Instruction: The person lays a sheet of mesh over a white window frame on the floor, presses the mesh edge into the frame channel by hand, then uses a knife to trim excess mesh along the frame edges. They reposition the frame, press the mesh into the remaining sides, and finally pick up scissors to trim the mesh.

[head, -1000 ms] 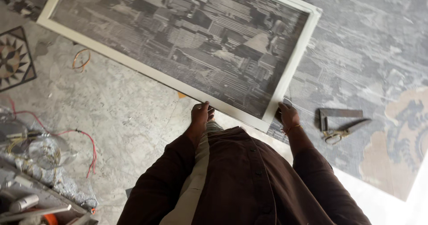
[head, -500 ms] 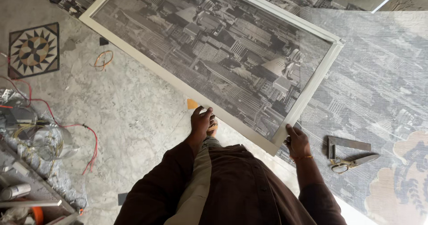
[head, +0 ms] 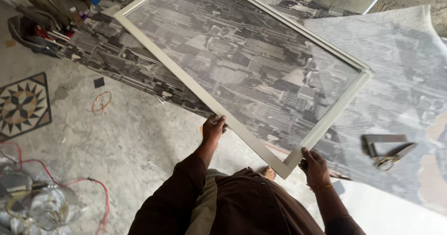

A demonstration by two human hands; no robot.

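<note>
L hand [head: 213, 128] gripping long rail of white mesh frame [head: 205, 95]; R hand [head: 315, 166] clasping its near corner. Scissors [head: 393, 156] on printed sheet [head: 400, 90] nearby.

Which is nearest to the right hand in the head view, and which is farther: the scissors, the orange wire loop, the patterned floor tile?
From the right hand, which holds the frame at its near corner:
1. The scissors, on the sheet just to its right.
2. The orange wire loop, on the floor far to the left.
3. The patterned floor tile, at the left edge, farthest.
</note>
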